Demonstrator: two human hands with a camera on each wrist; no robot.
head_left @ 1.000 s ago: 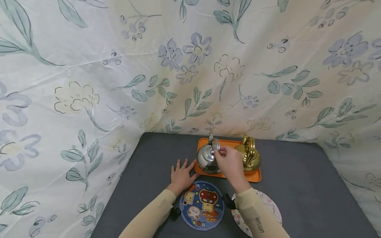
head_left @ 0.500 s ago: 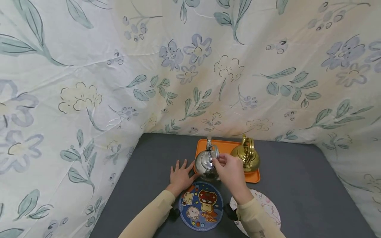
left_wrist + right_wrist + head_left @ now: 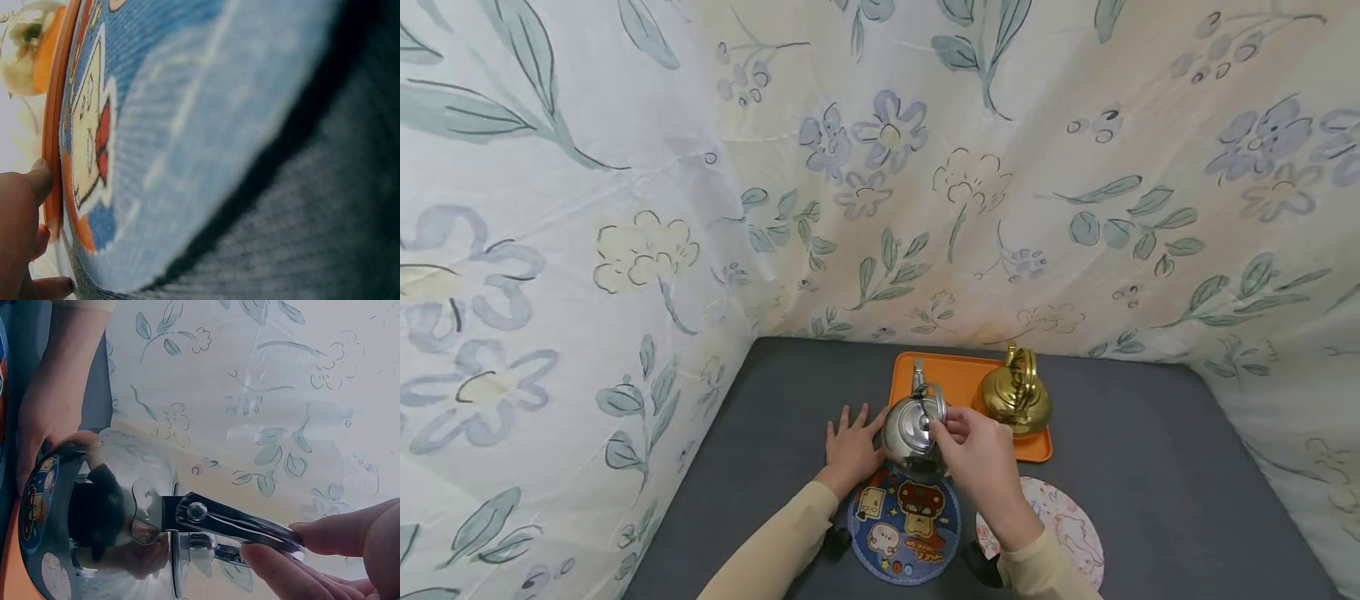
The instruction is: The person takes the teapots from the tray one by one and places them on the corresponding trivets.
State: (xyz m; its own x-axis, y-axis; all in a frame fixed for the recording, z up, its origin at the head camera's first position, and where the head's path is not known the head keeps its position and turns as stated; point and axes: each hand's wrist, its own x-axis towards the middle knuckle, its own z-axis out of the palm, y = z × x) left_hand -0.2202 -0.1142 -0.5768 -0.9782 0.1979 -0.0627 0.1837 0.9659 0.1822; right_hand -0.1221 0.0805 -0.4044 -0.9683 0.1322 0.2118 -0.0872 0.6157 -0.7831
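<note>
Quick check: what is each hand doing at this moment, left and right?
Left hand: open, fingers spread flat on the grey table, beside the silver kettle.
Right hand: pinches the silver kettle's handle.

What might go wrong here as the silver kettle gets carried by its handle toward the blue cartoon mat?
The right hand only pinches the thin handle, so the silver kettle may swing or slip. The left hand lies flat beside the blue mat and could get bumped. The gold kettle stands close by.
</note>
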